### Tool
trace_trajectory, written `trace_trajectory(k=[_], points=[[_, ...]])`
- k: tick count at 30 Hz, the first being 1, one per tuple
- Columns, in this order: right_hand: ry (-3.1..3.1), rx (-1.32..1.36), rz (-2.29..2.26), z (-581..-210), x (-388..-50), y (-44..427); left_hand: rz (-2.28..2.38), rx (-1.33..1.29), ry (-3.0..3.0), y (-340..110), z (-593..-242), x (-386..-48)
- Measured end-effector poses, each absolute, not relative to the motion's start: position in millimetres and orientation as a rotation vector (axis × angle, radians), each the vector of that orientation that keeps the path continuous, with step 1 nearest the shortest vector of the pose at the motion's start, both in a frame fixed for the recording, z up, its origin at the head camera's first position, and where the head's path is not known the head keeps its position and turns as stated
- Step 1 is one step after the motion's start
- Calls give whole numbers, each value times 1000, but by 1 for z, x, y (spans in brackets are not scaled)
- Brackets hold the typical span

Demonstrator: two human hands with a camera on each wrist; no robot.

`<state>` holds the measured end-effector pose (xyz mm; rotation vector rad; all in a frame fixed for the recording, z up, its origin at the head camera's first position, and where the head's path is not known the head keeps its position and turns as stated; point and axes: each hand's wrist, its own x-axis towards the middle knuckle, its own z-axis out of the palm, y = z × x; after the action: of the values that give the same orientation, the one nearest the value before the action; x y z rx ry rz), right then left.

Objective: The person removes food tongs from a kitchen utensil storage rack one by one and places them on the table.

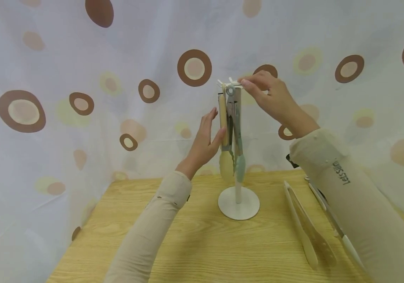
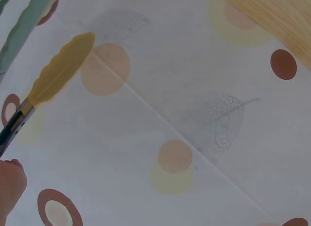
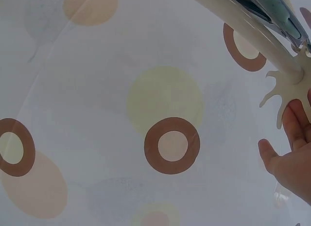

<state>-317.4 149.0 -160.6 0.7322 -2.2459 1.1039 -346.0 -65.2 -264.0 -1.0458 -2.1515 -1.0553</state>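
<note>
A white utensil stand (image 1: 238, 202) with a round base stands upright on the table. Tongs with yellow tips and handle (image 1: 226, 165) hang from its top, beside tongs with pale green tips (image 1: 240, 168). My left hand (image 1: 205, 143) is at the yellow tongs' handle, fingers fairly straight, its thumb overlapping the handle; whether it touches is unclear. With thumb and forefinger, my right hand (image 1: 272, 96) pinches a hook at the stand's top. The right wrist view shows its fingertips against the hooked top (image 3: 286, 87). Yellow tongs (image 2: 63, 73) also appear in the left wrist view.
Spread beige tongs (image 1: 304, 228) lie on the wooden table (image 1: 124, 239), right of the base. Another metal tool with a white end (image 1: 339, 228) lies partly hidden under my right forearm. A patterned curtain (image 1: 166, 31) hangs behind the table.
</note>
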Motion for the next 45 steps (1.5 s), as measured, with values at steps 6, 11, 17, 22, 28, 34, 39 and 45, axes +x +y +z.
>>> trace_trajectory(k=[6, 11, 17, 22, 28, 34, 39, 45], points=[[-2247, 735, 1115, -160, -319, 149, -1112, -1043, -2245, -70, -270, -349], [-2246, 740, 1124, -159, -319, 150, -1125, -1053, -2308, -71, -274, -351], [-2240, 749, 1127, -159, -319, 149, -1203, -1115, -2295, -69, -276, -353], [-2243, 748, 1122, -159, -319, 148, -1292, -1128, -2295, -65, -274, -353], [-2244, 740, 1128, -160, -319, 149, -1393, -1120, -2268, -66, -274, -352], [-2238, 736, 1135, -161, -318, 150, -1424, -1091, -2249, -66, -274, -351], [-2233, 739, 1149, -161, -318, 150, -1428, -1097, -2221, -67, -272, -349], [-2239, 731, 1160, -162, -319, 150, -1453, -1112, -2207, -68, -273, -349]])
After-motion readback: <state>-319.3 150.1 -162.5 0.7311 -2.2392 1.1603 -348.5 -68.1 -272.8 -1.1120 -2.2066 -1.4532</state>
